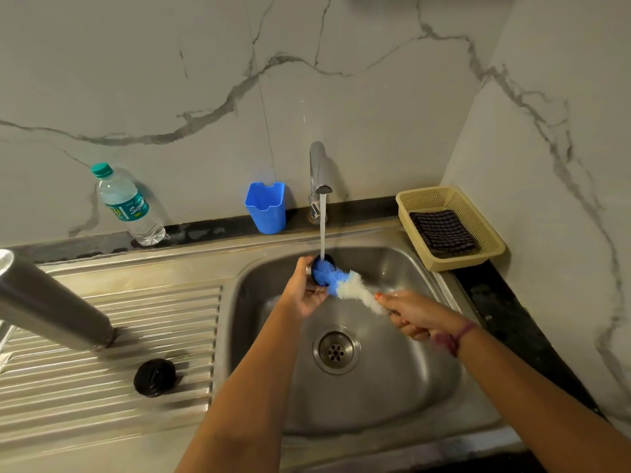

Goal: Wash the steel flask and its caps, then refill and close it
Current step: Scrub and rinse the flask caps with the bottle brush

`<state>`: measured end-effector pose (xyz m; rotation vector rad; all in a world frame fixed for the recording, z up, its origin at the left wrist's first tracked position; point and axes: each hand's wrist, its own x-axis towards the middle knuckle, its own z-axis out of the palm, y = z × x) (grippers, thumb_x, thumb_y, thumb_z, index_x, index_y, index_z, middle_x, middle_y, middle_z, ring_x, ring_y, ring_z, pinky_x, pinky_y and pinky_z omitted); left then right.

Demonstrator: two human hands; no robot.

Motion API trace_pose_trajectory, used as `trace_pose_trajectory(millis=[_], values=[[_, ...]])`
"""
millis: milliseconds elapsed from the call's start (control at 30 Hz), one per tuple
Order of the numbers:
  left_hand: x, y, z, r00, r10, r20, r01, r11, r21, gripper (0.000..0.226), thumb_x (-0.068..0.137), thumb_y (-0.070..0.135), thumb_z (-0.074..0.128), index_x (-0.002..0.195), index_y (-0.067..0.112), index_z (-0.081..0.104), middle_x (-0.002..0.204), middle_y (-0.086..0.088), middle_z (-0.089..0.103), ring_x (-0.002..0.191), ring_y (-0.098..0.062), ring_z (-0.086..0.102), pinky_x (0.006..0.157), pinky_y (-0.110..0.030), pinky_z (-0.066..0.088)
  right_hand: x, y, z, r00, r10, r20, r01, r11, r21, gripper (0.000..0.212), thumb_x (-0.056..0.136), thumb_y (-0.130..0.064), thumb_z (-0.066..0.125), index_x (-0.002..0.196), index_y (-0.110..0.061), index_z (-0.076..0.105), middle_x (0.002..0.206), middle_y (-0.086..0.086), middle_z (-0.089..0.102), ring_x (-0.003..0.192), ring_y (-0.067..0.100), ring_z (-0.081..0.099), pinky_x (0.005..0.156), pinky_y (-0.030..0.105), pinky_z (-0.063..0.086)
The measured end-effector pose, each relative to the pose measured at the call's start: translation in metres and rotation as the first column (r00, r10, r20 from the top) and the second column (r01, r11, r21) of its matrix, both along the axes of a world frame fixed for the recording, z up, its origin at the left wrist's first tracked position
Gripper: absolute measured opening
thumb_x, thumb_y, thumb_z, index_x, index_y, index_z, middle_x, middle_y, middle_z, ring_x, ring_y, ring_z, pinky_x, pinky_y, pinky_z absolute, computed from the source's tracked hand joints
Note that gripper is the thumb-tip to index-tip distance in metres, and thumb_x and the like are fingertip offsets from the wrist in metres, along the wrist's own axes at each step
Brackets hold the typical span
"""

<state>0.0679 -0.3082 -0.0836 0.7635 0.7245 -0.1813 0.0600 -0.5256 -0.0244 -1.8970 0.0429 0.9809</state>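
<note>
My left hand (304, 291) holds a dark cap (328, 259) over the sink (403, 387), right under the water running from the tap (319, 172). In my right hand (415, 314) is the handle of a blue and white bottle brush (336, 279); its blue tip is pushed into the cap. The steel flask (51, 302) stands upside down on the ribbed drainboard (102, 397) at the left, its mouth on the steel. A second dark cap (154, 377) lies on the drainboard near the sink's left rim.
A plastic water bottle (128, 206) with a green cap and a blue plastic cup (266, 208) stand on the dark ledge behind the sink. At the back right a cream basket (485, 254) holds a folded dark cloth (442, 232). Marble walls close off the back and right.
</note>
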Motion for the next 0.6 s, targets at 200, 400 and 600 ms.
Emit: trace_pose_trajectory(millis=[200, 400, 600], values=[[-0.005, -0.006, -0.002, 0.996, 0.000, -0.087, -0.005, 0.998, -0.058, 0.029, 0.091, 0.027, 0.068, 0.103, 0.001, 0.059, 0.108, -0.021, 0.059, 0.096, -0.034, 0.064, 0.090, -0.045, 0.055, 0.017, -0.019, 0.021, 0.077, 0.863, 0.499, -0.035, 0.502, -0.864, 0.050, 0.097, -0.027, 0.049, 0.143, -0.039, 0.034, 0.068, 0.006, 0.058, 0.055, 0.021, 0.053, 0.048, 0.029, 0.033], [-0.005, -0.017, 0.003, 0.996, -0.010, -0.088, 0.002, 0.996, -0.085, 0.037, 0.091, 0.030, 0.070, 0.112, 0.002, 0.059, 0.117, -0.021, 0.057, 0.103, -0.034, 0.064, 0.075, -0.041, 0.057, 0.031, -0.011, 0.044, -0.126, 0.882, 0.454, 0.093, 0.466, -0.880, 0.055, 0.083, -0.011, 0.059, 0.130, -0.039, 0.055, 0.057, 0.001, 0.053, 0.044, 0.018, 0.039, 0.040, 0.023, 0.014], [-0.003, -0.008, 0.002, 0.996, 0.088, -0.015, -0.089, 0.995, -0.053, 0.039, 0.091, 0.030, 0.070, 0.118, 0.005, 0.060, 0.119, -0.019, 0.065, 0.106, -0.030, 0.066, 0.069, -0.039, 0.061, 0.029, 0.004, 0.028, 0.971, 0.237, -0.003, -0.229, 0.936, -0.269, 0.029, 0.101, -0.037, 0.039, 0.113, -0.015, 0.053, 0.063, -0.003, 0.048, 0.045, 0.009, 0.041, 0.039, 0.018, 0.030]])
